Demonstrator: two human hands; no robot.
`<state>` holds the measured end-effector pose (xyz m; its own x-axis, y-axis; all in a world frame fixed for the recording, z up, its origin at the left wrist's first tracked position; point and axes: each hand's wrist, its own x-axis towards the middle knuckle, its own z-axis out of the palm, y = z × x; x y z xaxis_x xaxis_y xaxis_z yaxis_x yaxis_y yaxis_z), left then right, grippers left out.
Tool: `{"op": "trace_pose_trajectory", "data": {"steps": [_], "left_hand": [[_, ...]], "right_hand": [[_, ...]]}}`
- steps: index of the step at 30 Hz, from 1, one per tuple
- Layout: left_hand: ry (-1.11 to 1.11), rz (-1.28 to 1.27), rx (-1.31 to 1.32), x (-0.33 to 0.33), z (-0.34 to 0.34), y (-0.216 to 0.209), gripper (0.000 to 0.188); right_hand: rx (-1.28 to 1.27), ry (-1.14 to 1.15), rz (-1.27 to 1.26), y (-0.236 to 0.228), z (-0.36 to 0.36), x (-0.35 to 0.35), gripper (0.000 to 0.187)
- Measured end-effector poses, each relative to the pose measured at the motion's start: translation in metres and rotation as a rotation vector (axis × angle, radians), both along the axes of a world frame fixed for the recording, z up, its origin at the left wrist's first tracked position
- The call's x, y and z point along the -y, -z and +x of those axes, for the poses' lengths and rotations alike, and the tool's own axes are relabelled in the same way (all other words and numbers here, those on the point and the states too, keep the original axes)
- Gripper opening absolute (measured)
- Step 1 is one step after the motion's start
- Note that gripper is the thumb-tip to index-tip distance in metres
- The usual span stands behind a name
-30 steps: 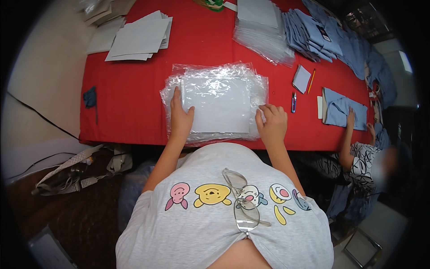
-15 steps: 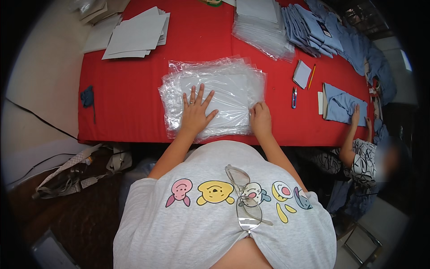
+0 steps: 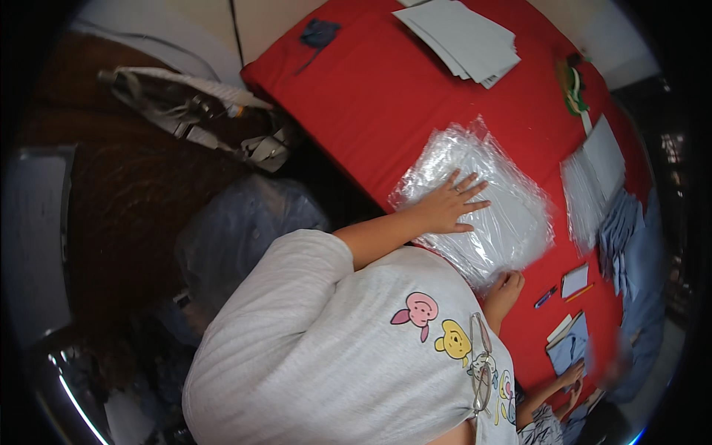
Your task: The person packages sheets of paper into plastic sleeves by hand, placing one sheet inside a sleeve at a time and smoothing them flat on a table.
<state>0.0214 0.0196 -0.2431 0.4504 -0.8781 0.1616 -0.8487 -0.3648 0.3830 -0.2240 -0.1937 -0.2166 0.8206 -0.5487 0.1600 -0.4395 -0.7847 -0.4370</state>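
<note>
A loose pile of clear plastic bags [image 3: 512, 215], with pale flat sheets showing through, lies on the red-covered table. My left hand [image 3: 449, 205] rests flat on its top, fingers spread. At the pile's near right edge, my right hand [image 3: 506, 291] has its fingers curled and closed on the rim of a plastic bag; the fingertips are partly hidden. Just beyond that hand lie small blue-handled thread snips [image 3: 545, 297].
A notepad [image 3: 575, 281], a pencil [image 3: 579, 293] and blue shirts [image 3: 619, 237] lie to the right. White sheets [image 3: 467, 41] sit at the far edge. A co-worker's hand [image 3: 571, 375] touches a folded blue garment [image 3: 569, 343]. A strapped bag [image 3: 259, 148] lies beyond the table's left edge.
My view has swung to the left, so the table appears tilted and more floor shows. My left hand remains flat on the bags and my right hand stays at their edge.
</note>
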Motion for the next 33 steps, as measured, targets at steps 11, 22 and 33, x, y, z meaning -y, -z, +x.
{"op": "trace_pose_trajectory", "data": {"steps": [11,22,33], "left_hand": [[-0.072,0.004,0.025,0.003,0.004,-0.009,0.079],[-0.079,0.151,0.116,0.01,0.003,-0.005,0.081],[-0.03,0.136,0.103,0.013,0.0,-0.006,0.082]], "right_hand": [[0.15,0.36,-0.044,-0.004,-0.044,0.076,0.013],[0.26,0.025,-0.396,-0.096,0.034,0.037,0.044],[0.5,0.646,0.906,-0.01,0.019,0.123,0.012]]}}
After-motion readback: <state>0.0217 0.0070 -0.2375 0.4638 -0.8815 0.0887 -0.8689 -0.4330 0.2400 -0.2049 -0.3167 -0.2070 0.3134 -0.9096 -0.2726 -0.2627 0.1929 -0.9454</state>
